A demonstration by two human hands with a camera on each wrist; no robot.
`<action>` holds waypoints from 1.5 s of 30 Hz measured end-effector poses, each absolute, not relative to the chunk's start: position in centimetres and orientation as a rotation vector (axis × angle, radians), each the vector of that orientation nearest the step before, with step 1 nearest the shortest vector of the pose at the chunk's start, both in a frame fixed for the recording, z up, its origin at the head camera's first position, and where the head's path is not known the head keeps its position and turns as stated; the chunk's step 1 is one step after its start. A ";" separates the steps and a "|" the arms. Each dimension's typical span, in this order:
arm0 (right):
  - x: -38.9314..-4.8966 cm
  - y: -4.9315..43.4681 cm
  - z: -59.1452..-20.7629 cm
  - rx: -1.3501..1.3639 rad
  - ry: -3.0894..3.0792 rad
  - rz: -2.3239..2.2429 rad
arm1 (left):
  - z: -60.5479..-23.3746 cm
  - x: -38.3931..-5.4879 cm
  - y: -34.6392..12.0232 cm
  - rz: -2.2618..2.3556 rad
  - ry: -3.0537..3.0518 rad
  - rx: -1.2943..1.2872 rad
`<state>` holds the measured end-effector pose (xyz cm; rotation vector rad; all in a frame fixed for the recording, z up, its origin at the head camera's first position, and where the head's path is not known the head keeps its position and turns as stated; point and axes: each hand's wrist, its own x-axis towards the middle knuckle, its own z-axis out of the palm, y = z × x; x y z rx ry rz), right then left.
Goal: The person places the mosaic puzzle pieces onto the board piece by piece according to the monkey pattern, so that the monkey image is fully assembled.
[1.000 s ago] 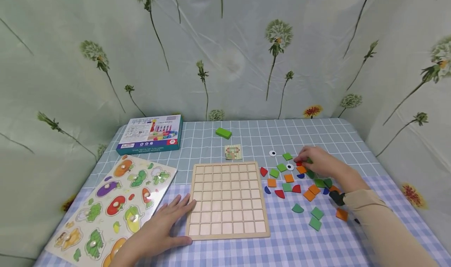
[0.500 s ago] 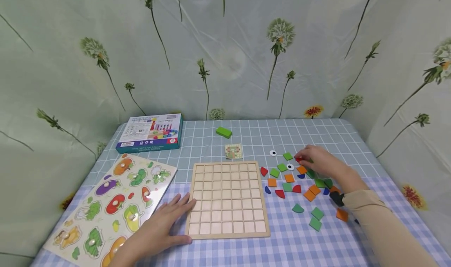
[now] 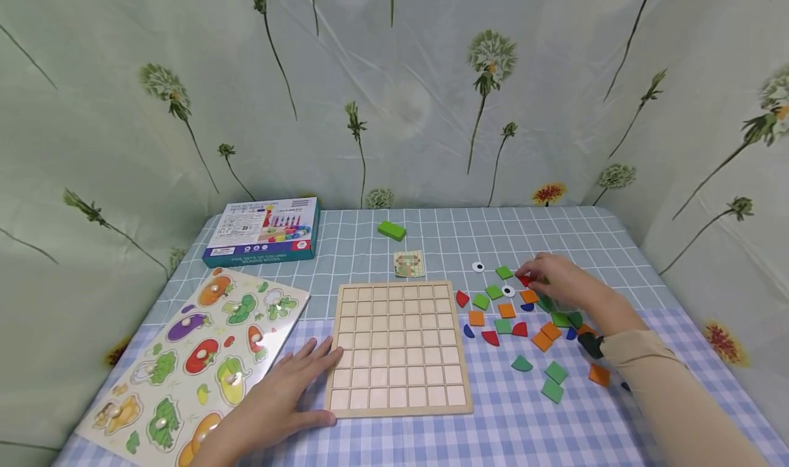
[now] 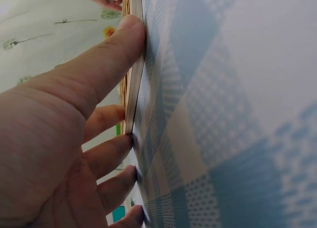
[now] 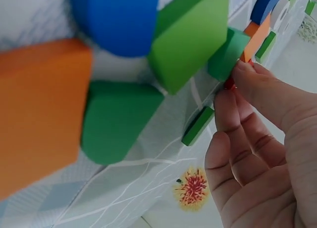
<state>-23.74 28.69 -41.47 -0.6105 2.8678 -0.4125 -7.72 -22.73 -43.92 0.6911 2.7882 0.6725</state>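
A person's left hand [image 3: 277, 398] lay nearest, palm down with its fingers spread, thumb and index fingertip touching the left edge of a square wooden grid board [image 3: 397, 359]. The board lay flat on a blue-and-white checked cloth [image 3: 511, 433], its rows of square cells showing pale wood. To the left, a vegetable puzzle board [image 3: 282, 324] lay at a slant, with knobbed pictures including a tomato [image 3: 202, 356] and an eggplant [image 3: 187, 326].

Right of the grid board, flat loose pieces were scattered: green and orange squares, among them an orange square [image 3: 543, 342] nearly touching another, and red, blue and green rounded shapes. Two white discs with dark dots, like eyes, lay near the far side of this group.

Also there, the right hand [image 3: 559, 281], in a beige sleeve [image 3: 672, 385], pinched a small red piece [image 3: 525, 281] between thumb and fingers; the hand hid part of its outline.

Beyond the grid board lay a small patterned card [image 3: 409, 263], with a printed box [image 3: 261, 231] farther left. A green block [image 3: 392, 231] lay past the card, before a dandelion-printed backdrop [image 3: 419, 166].
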 end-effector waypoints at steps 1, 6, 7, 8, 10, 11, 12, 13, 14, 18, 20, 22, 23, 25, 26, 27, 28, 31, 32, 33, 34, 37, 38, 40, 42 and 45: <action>-23.7 28.7 -41.5 -0.615 2.868 -0.410 | -43.9 -7.7 -22.7 0.668 2.791 0.693; -23.7 28.6 -41.6 -0.616 2.875 -0.381 | -43.8 -7.8 -22.7 0.634 2.804 0.702; -23.7 28.6 -41.6 -0.615 2.879 -0.370 | -43.8 -7.9 -22.7 0.629 2.806 0.707; -23.7 28.6 -41.7 -0.616 2.886 -0.361 | -43.8 -7.9 -22.7 0.628 2.809 0.715; -23.7 28.5 -41.7 -0.609 2.895 -0.337 | -43.6 -8.0 -22.8 0.634 2.803 0.733; -23.7 28.4 -41.8 -0.601 2.900 -0.329 | -43.6 -8.1 -22.9 0.642 2.798 0.741; -23.6 28.4 -41.8 -0.596 2.905 -0.324 | -43.6 -8.1 -22.9 0.653 2.790 0.751; -23.6 28.4 -41.9 -0.589 2.907 -0.322 | -43.6 -8.2 -23.0 0.668 2.783 0.764; -23.6 28.3 -41.9 -0.580 2.907 -0.331 | -43.6 -8.3 -23.1 0.679 2.776 0.778; -23.5 28.2 -42.0 -0.531 2.903 -0.409 | -43.6 -8.4 -23.4 0.724 2.739 0.814; -23.4 27.9 -41.7 -0.508 2.893 -0.488 | -43.6 -8.5 -23.5 0.733 2.734 0.828; -23.3 27.4 -41.3 -0.500 2.883 -0.561 | -43.6 -8.4 -23.6 0.730 2.740 0.840; -23.2 27.1 -41.0 -0.499 2.880 -0.596 | -43.6 -8.4 -23.6 0.726 2.747 0.845; -22.9 26.2 -40.5 -0.511 2.872 -0.659 | -43.6 -8.5 -23.6 0.712 2.761 0.851; -22.8 25.7 -40.3 -0.528 2.876 -0.670 | -43.7 -8.5 -23.6 0.704 2.768 0.852; -22.7 25.2 -40.2 -0.549 2.879 -0.683 | -43.7 -8.5 -23.5 0.698 2.771 0.850; -22.5 24.7 -40.1 -0.576 2.880 -0.695 | -43.7 -8.5 -23.5 0.695 2.772 0.848; -22.2 23.1 -39.9 -0.664 2.880 -0.721 | -43.7 -8.6 -23.5 0.696 2.766 0.831; -22.1 22.6 -39.9 -0.702 2.876 -0.730 | -43.6 -8.6 -23.5 0.697 2.762 0.826; -22.0 22.0 -39.9 -0.733 2.867 -0.745 | -43.6 -8.6 -23.5 0.698 2.760 0.821; -21.9 21.5 -39.9 -0.763 2.859 -0.756 | -43.6 -8.6 -23.5 0.699 2.760 0.819; -21.8 19.9 -40.0 -0.803 2.819 -0.797 | -43.7 -8.6 -23.4 0.697 2.766 0.821; -21.7 19.4 -40.1 -0.806 2.804 -0.807 | -43.8 -8.6 -23.5 0.695 2.769 0.824; -21.7 18.5 -40.3 -0.809 2.776 -0.815 | -43.9 -8.5 -23.5 0.697 2.776 0.829; -21.7 17.7 -40.5 -0.804 2.752 -0.816 | -43.9 -8.5 -23.5 0.695 2.779 0.830; -21.7 16.7 -40.7 -0.792 2.728 -0.801 | -44.0 -8.5 -23.5 0.697 2.775 0.824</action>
